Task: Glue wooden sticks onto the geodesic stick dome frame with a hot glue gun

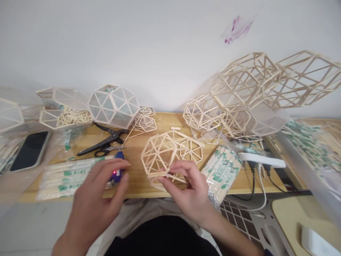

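Fingers of the right hand (186, 186) are pinched on a pale wooden-stick lattice frame (160, 154) near the desk edge (138, 195); a small blue glue gun (117, 170) is loosely cupped by the left hand (98, 192).

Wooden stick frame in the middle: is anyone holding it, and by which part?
Yes. The right hand pinches the frame by its lower front edge. The left hand reaches over a blue tool; its grip cannot be told.

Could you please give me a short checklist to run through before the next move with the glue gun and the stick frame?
1. Right hand grips the stick frame: ok.
2. Left hand on the blue glue gun: touching it; firm grip, cannot tell.
3. Glue gun light on: ok, red glow.
4. Scissors apart from both hands: ok.
5. Power strip cables plugged in: ok.
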`<state>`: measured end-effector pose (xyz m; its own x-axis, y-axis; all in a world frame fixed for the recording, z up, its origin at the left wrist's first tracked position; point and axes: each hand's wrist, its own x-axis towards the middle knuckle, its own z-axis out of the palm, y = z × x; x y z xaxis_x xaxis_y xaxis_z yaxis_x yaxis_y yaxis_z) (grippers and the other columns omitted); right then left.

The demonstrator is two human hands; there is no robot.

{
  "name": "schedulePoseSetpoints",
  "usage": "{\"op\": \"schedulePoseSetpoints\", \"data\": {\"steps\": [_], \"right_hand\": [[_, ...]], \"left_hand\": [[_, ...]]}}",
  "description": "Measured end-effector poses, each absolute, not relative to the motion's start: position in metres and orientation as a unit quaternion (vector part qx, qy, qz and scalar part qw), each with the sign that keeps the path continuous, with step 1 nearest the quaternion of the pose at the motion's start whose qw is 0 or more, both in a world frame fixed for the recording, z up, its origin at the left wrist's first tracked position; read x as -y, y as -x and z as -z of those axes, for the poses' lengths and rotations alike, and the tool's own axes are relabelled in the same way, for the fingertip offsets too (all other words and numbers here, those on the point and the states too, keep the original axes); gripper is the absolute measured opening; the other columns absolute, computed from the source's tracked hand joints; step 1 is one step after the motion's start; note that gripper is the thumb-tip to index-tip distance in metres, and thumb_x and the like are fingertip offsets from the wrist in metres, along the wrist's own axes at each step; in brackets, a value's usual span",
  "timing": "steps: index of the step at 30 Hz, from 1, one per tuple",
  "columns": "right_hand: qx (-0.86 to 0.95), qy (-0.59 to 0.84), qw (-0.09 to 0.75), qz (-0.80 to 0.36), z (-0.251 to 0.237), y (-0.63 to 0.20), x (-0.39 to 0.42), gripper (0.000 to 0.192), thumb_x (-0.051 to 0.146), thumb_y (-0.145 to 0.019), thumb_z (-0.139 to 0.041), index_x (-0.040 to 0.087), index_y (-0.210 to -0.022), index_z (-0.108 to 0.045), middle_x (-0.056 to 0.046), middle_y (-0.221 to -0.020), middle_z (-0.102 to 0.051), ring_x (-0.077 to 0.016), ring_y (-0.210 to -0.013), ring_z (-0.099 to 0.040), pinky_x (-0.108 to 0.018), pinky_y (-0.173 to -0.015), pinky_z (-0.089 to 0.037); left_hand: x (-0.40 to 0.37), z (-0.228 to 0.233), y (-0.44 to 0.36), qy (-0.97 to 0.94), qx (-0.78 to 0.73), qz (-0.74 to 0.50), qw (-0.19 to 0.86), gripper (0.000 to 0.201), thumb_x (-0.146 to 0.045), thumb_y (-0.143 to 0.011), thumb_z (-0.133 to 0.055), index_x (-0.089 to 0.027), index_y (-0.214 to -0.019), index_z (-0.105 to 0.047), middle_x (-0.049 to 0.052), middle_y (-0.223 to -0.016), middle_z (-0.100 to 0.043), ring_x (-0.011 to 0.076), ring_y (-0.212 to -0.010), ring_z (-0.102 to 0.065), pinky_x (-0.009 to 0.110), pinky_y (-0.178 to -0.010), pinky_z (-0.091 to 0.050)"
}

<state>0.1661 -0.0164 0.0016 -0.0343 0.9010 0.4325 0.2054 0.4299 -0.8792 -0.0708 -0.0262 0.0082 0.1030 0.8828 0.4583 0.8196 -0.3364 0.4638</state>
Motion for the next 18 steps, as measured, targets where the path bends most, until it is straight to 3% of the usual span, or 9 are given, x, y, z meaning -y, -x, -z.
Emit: {"op": "schedulePoseSetpoints", "data": {"steps": [3, 5, 13, 16, 18], "right_hand": [[0.622, 0.413, 0.576, -0.332, -0.003, -0.168, 0.015, 0.035, 0.013, -0.084, -0.086, 0.025, -0.109, -0.065, 0.001, -0.094, -0.077, -0.0152, -0.085, -0.082, -0.022, -0.078, -0.068], [0.602, 0.403, 0.592, -0.353, -0.003, -0.169, 0.013, 0.036, 0.01, -0.082, -0.087, 0.025, -0.107, -0.065, 0.002, -0.093, -0.077, -0.0139, -0.086, -0.082, -0.019, -0.079, -0.067], [0.549, 0.377, 0.614, -0.423, 0.002, -0.17, 0.012, 0.041, 0.003, -0.079, -0.087, 0.026, -0.106, -0.065, 0.005, -0.094, -0.076, -0.0124, -0.089, -0.083, -0.016, -0.083, -0.064], [0.548, 0.376, 0.616, -0.422, 0.003, -0.172, 0.012, 0.043, 0.002, -0.079, -0.087, 0.026, -0.108, -0.065, 0.006, -0.095, -0.075, -0.0122, -0.089, -0.083, -0.016, -0.082, -0.064], [0.552, 0.384, 0.61, -0.419, 0.005, -0.175, 0.011, 0.043, 0.003, -0.079, -0.087, 0.026, -0.108, -0.065, 0.005, -0.095, -0.075, -0.0126, -0.089, -0.082, -0.017, -0.082, -0.064]], "left_hand": [[0.026, 0.014, 0.104, -0.712, -0.655, -0.25, 0.03, 0.041, -0.027, -0.086, -0.058, -0.024, -0.127, -0.057, 0.012, -0.126, -0.065, 0.0388, -0.12, -0.063, 0.056, -0.104, -0.051], [0.026, 0.032, 0.118, -0.703, -0.682, -0.203, -0.001, 0.047, -0.029, -0.082, -0.058, -0.019, -0.128, -0.056, 0.02, -0.127, -0.063, 0.0464, -0.117, -0.062, 0.065, -0.1, -0.051], [0.027, 0.058, 0.118, -0.697, -0.694, -0.182, 0.008, 0.03, -0.028, -0.087, -0.056, -0.019, -0.115, -0.061, 0.02, -0.115, -0.066, 0.042, -0.108, -0.066, 0.058, -0.093, -0.054], [0.028, 0.048, 0.123, -0.687, -0.693, -0.216, 0.04, 0.027, -0.033, -0.088, -0.057, -0.022, -0.112, -0.061, 0.016, -0.112, -0.068, 0.0385, -0.108, -0.068, 0.053, -0.092, -0.056], [0.034, 0.039, 0.127, -0.642, -0.731, -0.228, 0.043, 0.026, -0.042, -0.09, -0.058, -0.023, -0.107, -0.063, 0.011, -0.101, -0.07, 0.0354, -0.098, -0.071, 0.047, -0.082, -0.059]]}}
